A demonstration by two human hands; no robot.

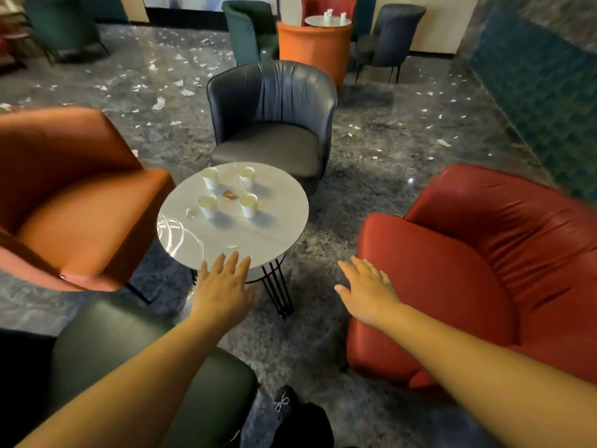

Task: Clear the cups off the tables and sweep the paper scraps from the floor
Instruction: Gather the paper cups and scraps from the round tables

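1. Two bare forearms reach forward from the bottom edge; a black shoe shows on the floor between them.
2. Left hand is flat, fingers straight and slightly spread, holding nothing; its fingertips lie over the near rim of the round white table.
3. Right hand is likewise flat with straight fingers, holding nothing, over the floor just beside the red armchair.
4. Four white paper cups stand upright on the table: near-left cup, near-right cup, far-left cup, far-right cup. A small coloured card lies between them.
5. An orange armchair sits left of the table, a dark grey armchair behind it, a dark green seat at the near left.
6. White paper scraps litter the grey marbled floor, thickest at the far left.
7. Farther back, a second round table carries more cups, ringed by orange, green, red and dark chairs.
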